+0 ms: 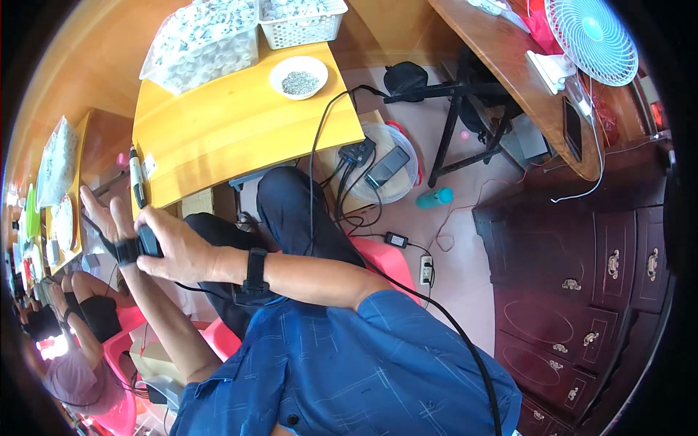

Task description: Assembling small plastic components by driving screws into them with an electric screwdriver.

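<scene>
My left hand [100, 214] is raised at the left of the yellow table's near corner, its fingers stretched out and holding nothing. A black strap [126, 251] goes round its wrist and carries a small black box-shaped device [150, 240]. Across my lap reaches my right arm, and my right hand [180, 248] grips that device with thumb and fingers. Another black strap [255, 270] sits on my right wrist. Just beyond my hands, a white and black pen-shaped tool [137, 174] lies along the edge of the yellow table [233, 131].
A clear bin [207, 51] and white basket [302, 29] hold many small white parts. A white bowl [320, 67] contains small metal pieces. Black cables [318, 138] run past my knees to a round tub [407, 171]. A fan [592, 33] and dark cabinet [552, 254] stand right; a person [83, 356] sits left.
</scene>
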`<state>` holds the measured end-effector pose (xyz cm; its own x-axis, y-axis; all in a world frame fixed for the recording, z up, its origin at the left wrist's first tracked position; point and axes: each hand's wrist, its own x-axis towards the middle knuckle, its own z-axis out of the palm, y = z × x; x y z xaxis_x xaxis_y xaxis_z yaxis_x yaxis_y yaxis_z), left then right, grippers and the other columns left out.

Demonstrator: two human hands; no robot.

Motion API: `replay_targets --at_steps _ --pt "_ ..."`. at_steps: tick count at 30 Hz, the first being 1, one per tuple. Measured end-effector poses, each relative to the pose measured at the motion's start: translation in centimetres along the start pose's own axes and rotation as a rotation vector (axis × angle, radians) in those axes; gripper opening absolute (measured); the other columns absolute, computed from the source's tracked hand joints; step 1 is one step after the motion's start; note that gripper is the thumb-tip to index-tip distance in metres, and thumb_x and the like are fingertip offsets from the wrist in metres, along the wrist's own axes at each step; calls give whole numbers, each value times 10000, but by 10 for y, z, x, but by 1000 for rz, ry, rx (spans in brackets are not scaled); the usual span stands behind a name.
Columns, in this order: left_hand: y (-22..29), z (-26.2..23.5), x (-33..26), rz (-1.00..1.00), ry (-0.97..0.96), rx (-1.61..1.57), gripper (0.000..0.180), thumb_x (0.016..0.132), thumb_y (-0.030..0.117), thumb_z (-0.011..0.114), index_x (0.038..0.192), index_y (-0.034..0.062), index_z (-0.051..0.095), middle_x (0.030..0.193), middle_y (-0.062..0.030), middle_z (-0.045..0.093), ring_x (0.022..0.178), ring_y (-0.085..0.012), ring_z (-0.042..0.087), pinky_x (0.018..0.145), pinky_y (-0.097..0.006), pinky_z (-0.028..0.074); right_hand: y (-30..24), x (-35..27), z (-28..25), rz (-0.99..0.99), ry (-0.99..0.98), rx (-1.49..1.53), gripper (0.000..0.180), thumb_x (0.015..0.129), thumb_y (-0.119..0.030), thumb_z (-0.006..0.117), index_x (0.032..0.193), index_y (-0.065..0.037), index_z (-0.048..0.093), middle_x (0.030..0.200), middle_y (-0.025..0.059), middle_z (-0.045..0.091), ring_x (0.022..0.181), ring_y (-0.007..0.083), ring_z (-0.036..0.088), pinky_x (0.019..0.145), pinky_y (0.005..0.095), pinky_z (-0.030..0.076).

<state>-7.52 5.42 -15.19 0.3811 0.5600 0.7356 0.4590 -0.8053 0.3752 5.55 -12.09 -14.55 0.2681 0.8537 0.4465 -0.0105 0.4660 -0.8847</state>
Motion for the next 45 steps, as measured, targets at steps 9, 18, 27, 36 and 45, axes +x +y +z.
replay_targets --at_steps 9,18,27,36,45 --pt "56 1 21 -860 91 -1427 305 974 145 581 1231 -21 594 1222 -202 614 1135 -288 589 992 -410 479 8 -17 11 82 -100 293 450 882 -193 685 1231 -12 467 964 114 623 896 215 631 813 372 511" --pt "48 50 8 -1204 414 -1699 408 958 190 594 1332 53 507 1358 -139 464 1188 -282 484 1067 -441 395 8 -24 -47 568 -293 431 354 1008 -240 566 1271 -7 527 1132 76 624 915 127 628 822 284 523" --pt "39 77 -9 -1136 531 -1322 345 903 78 555 1248 89 565 1041 -43 598 939 -177 582 800 -366 487 21 -24 -49 658 -272 391 401 956 -230 653 1264 -11 518 1146 84 636 948 131 622 815 296 535" --pt "39 96 -34 -1366 363 -1555 270 928 121 575 1187 42 563 1120 -114 632 998 -217 617 901 -369 501 22 -25 -44 685 -237 253 407 908 -238 719 1182 0 533 1005 82 642 877 117 627 736 257 539" --pt "39 100 -39 -1318 286 -1781 246 948 144 586 1169 37 575 1068 -96 652 933 -203 642 846 -349 546 20 -28 -38 536 -215 39 403 873 -202 768 1125 28 553 943 83 657 808 100 639 725 237 537"
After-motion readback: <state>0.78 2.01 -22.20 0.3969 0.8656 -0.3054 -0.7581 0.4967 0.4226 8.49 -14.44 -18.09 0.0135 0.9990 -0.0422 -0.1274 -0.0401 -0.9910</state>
